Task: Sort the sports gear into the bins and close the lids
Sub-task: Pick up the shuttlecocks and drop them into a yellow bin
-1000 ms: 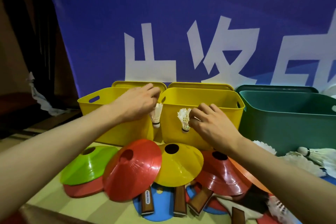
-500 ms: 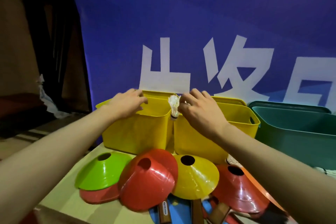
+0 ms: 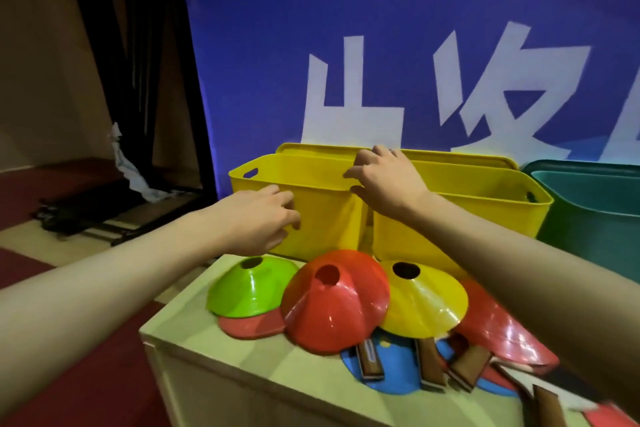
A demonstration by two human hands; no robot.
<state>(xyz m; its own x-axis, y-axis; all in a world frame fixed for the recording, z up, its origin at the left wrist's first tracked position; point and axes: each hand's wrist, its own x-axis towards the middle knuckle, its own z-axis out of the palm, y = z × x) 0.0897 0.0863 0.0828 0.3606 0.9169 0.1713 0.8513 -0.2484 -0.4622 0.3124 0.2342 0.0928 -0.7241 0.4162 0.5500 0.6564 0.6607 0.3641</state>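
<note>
Yellow left bin point(image 3: 322, 204) lies directly under both hands: right hand point(image 3: 388, 180), fingers loosely bent and holding nothing, hovers over its right rim; left hand point(image 3: 259, 218), fingers relaxed, fronts its near wall.

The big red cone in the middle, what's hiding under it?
The red cone leans over a flatter red cone and a blue cone. A brown paddle handle pokes out below its rim. Whatever sits further underneath is covered.
</note>
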